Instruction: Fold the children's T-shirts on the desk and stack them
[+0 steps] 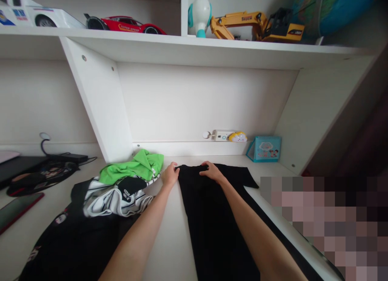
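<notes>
A black T-shirt [209, 216] lies spread flat on the white desk, one short sleeve reaching out to the right. Its left side runs in a straight edge toward me. At the far left corner, my left hand [170, 174] pinches the cloth between thumb and fingers. My right hand [211, 172] is closed on the far edge of the same shirt, a little right of the left hand. Beside my left forearm lies a heap with a green garment [133, 167], a white striped garment [106, 202] and a black garment [72, 236].
Toy vehicles, including a red car [127, 25] and a yellow excavator [257, 26], stand on the shelf [194, 50] above. A power strip [222, 135] and a blue desk calendar [267, 149] are at the back. A dark tablet-like object [18, 210] lies far left.
</notes>
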Tool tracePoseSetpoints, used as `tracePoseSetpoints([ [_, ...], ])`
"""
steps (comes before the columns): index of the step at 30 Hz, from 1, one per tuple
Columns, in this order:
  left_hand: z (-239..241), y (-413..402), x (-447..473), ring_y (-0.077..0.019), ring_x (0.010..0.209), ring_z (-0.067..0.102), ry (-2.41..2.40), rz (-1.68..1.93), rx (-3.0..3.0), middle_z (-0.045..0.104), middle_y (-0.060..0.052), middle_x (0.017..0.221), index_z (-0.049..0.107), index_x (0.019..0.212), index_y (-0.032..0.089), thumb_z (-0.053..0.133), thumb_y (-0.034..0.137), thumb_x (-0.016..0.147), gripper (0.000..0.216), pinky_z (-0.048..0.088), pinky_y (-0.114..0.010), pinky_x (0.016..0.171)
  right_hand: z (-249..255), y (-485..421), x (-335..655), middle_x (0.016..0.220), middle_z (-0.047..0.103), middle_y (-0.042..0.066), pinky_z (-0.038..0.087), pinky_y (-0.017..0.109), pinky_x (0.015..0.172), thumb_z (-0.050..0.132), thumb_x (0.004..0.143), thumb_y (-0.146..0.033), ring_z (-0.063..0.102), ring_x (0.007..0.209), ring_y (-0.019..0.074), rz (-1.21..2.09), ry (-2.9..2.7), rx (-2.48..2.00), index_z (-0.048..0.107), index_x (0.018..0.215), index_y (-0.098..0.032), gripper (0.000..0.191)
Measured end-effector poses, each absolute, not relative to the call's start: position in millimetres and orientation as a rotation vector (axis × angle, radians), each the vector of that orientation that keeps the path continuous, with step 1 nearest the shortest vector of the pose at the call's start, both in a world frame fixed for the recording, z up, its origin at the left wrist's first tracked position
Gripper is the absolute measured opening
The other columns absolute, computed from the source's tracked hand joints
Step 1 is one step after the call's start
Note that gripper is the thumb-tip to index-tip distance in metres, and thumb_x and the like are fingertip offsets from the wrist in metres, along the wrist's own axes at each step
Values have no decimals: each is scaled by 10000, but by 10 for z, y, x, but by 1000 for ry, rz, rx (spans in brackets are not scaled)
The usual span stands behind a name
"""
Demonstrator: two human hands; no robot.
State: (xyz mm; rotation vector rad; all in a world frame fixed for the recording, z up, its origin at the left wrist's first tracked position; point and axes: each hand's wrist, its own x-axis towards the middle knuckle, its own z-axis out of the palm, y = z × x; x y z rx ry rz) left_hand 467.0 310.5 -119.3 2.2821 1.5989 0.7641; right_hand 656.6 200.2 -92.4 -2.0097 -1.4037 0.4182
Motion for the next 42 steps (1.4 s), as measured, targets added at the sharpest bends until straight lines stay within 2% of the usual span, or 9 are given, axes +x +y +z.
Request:
tracePoseSetpoints([
  [6,-1220,3126,4678,-177,779,603,1620,770,2279,656,36,847,538,970,287,499,359,819,172,376,-252,611,-782,1898,6552,918,611,17,423,235,767,600,714,-180,550,895,133,348,-1480,-2064,602,958,-171,245],
  [14,-1213,3115,4687,-180,793,599,1643,773,2292,649,22,870,541,974,276,490,362,823,181,382,-254,608,-633,1525,6296,1194,471,142,394,360,854,416,852,-181,537,1001,223,171,-1594,-2211,567,1089,-167,281],
  [18,-1188,3107,4681,-183,782,595,1658,774,2294,642,12,861,547,966,264,489,345,825,173,399,-258,621,-672,1012,5921,1388,328,78,270,316,1020,368,887,-411,303,1266,207,311,-2010,-1946,416,1300,-197,467],
  [21,-1128,3058,4679,-194,797,590,1656,794,2295,623,-13,902,546,982,253,472,323,834,180,425,-281,658,-783,674,5663,1463,119,90,142,434,1066,252,875,-552,64,1339,239,481,-2235,-1835,182,1403,-163,659],
  [24,-1037,2897,4724,-204,942,553,1616,875,2330,556,-56,1078,527,1056,237,417,277,860,229,433,-304,766,-833,523,5501,1465,38,99,76,474,1066,209,882,-551,-15,1339,241,492,-2182,-1922,98,1412,-148,676],
  [28,-969,2517,4860,-175,1084,485,1148,890,2537,537,-53,1155,546,1103,223,358,221,881,291,367,-286,938,-724,506,5492,1457,115,111,136,446,1063,268,865,-567,66,1337,252,531,-2150,-1863,176,1403,-154,685],
  [33,-1092,2168,4903,-257,1302,233,805,486,2689,364,-28,1384,436,1272,286,346,359,895,395,206,-480,1030,-503,623,6124,1178,565,26,348,220,945,399,888,-329,495,1106,145,356,-1800,-2123,594,1106,-231,309],
  [37,-1180,2124,4837,-300,1324,146,826,368,2720,261,-26,1434,371,1307,369,317,514,873,461,121,-549,1018,-485,774,6929,1153,529,114,401,356,899,442,886,-272,515,1042,190,211,-1380,-2494,536,1120,-130,290],
  [42,-1165,2133,4811,-311,1330,99,805,329,2734,208,-6,1451,327,1316,418,229,578,865,489,87,-570,1011,-668,953,7429,1111,530,75,467,373,799,506,855,-335,545,945,170,292,-1064,-2742,507,1121,-141,329],
])
